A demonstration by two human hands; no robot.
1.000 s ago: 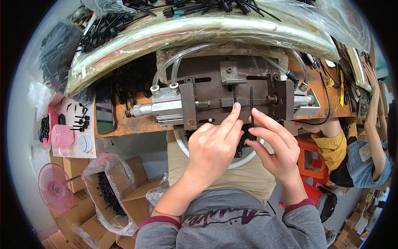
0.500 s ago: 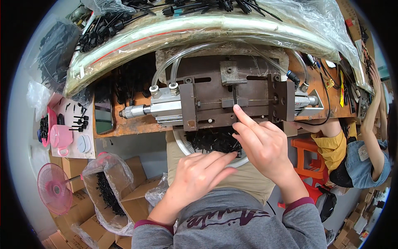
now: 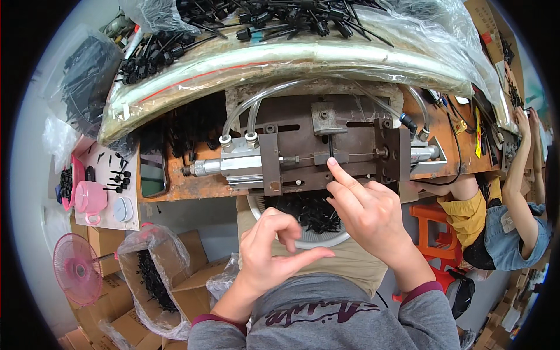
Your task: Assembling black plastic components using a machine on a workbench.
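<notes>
My right hand [image 3: 373, 219] reaches over the front of a dark metal fixture [image 3: 297, 125]. Its index finger is stretched out, the tip at the lower end of a thin black rod [image 3: 331, 143] standing in a small grey block [image 3: 319, 158]; the other fingers bend loosely. In front of my lap, my left hand [image 3: 265, 251] is open, thumb and curved fingers apart, nothing visible between them. Below the fixture, a white basket [image 3: 335, 240] holds many black plastic parts [image 3: 306, 211]. An air cylinder [image 3: 242, 163] sits at the fixture's left, another [image 3: 421, 153] at its right.
Black stemmed parts [image 3: 286, 23] lie heaped on a plastic-covered ledge behind. To the left are a phone [image 3: 153, 175], a pink mug [image 3: 90, 195], a pink fan [image 3: 77, 268] and a lined carton [image 3: 181, 251]. Another person [image 3: 513, 227] works at right near an orange stool [image 3: 431, 230].
My left hand has drawn back from the basket toward me and spread its thumb from its fingers. My right index finger stays at the rod. The left cylinder's rod tip reaches nearer the grey block.
</notes>
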